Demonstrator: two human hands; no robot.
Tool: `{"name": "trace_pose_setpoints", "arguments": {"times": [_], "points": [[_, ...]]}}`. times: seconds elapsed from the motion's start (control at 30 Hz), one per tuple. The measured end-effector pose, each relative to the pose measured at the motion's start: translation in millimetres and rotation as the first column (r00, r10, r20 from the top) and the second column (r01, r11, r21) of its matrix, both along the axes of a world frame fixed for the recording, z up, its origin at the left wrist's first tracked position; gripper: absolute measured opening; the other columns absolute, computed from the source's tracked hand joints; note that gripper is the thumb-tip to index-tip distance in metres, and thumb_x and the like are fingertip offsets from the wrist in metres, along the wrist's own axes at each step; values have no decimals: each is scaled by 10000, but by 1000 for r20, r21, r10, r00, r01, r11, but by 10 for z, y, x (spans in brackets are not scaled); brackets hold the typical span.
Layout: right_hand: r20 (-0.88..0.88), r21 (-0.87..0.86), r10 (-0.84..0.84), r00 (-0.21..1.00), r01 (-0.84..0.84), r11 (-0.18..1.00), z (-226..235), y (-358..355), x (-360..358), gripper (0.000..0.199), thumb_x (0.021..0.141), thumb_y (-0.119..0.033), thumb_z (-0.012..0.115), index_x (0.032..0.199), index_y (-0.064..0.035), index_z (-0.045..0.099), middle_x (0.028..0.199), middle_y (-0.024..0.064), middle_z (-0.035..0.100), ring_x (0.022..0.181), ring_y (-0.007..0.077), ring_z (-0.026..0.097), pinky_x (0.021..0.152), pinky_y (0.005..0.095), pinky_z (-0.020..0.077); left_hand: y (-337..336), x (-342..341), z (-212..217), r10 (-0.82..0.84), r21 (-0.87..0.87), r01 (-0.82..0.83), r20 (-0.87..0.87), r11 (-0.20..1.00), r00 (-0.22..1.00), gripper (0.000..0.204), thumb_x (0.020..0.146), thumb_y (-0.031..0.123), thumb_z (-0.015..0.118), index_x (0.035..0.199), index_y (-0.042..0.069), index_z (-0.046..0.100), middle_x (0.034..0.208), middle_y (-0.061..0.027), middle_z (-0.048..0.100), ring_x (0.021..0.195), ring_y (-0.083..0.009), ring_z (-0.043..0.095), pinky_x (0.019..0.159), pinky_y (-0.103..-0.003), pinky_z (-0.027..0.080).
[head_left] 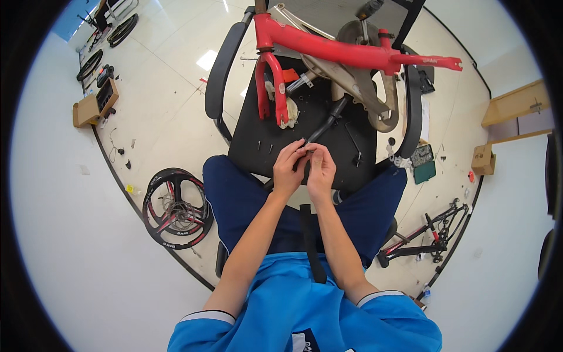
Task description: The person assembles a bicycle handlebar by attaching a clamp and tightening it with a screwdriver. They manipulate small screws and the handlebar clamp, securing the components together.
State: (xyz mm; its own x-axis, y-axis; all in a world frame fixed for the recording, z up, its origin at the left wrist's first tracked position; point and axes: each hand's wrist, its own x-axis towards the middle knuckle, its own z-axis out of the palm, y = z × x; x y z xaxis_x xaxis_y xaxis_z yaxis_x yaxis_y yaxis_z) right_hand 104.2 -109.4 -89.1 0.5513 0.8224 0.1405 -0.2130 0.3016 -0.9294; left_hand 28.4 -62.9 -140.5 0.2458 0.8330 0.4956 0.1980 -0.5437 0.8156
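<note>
Black bar [324, 126], slim and bent, lies slantwise on the dark chair seat [246, 144], its near end at the person's fingertips. Left hand [289, 169] and right hand [320, 170] meet there, fingers curled and tips pinched close together; whether they grip the bar's end or some small part beside it, I cannot tell. Two small screws [259, 145] stand out on the seat, left of the hands, and a thin dark tool [353, 141] lies to the right. Beyond the bar, a red bicycle frame [328, 50] spans the chair between its black armrests [224, 70], its fork [275, 88] pointing down toward the seat. Farther out on the pale tiled floor [176, 117], a three-spoked black and red wheel [167, 222] lies at left; at right are a green case [424, 171] and, nearer the wall, a black and red frame [434, 234]. An opened cardboard box [85, 111] sits at far left.
</note>
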Motion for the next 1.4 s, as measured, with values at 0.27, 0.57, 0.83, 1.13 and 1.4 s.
{"name": "trace_pose_setpoints", "arguments": {"times": [0.27,0.57,0.83,1.13,1.4], "points": [[-139,33,0,990,5,999,-110,150,-85,395,1104,-386,443,1049,-29,603,940,5,582,876,77,508,806,231,435,28,-23,-10,-9,-38,8,-28,999,1000,158,800,-23,736,954,-14,698,1218,-148,708,1099,-339,674,931,-398,547],[155,-51,-97,983,106,993,-61,156,-244,314,1096,-285,491,1023,-9,623,931,46,637,877,148,587,807,279,473,39,-17,63,-64,-284,102,141,953,988,177,889,56,676,1031,-40,721,1280,-145,693,1133,-281,666,904,-351,552],[410,-44,-58,910,83,996,-35,90,-218,230,1061,-210,539,1036,-4,639,941,111,650,864,231,619,798,311,485,124,-96,-118,-132,-239,163,141,957,981,156,889,80,679,999,-21,724,1275,-145,696,1113,-264,670,887,-343,547],[92,-41,-22,995,26,999,-130,202,0,339,1102,-317,488,1021,-26,640,842,-27,538,762,59,457,677,217,393,29,69,46,18,-101,-20,-12,995,1000,150,780,-6,735,930,-9,717,1198,-138,711,1037,-325,672,878,-392,550],[108,-73,44,993,-36,997,-51,342,60,340,1103,-305,493,1034,-12,649,816,-32,538,763,61,461,702,218,405,92,49,41,-14,-186,9,-22,983,1000,153,780,6,737,929,1,701,1082,-155,721,1019,-336,674,853,-390,545]]}}
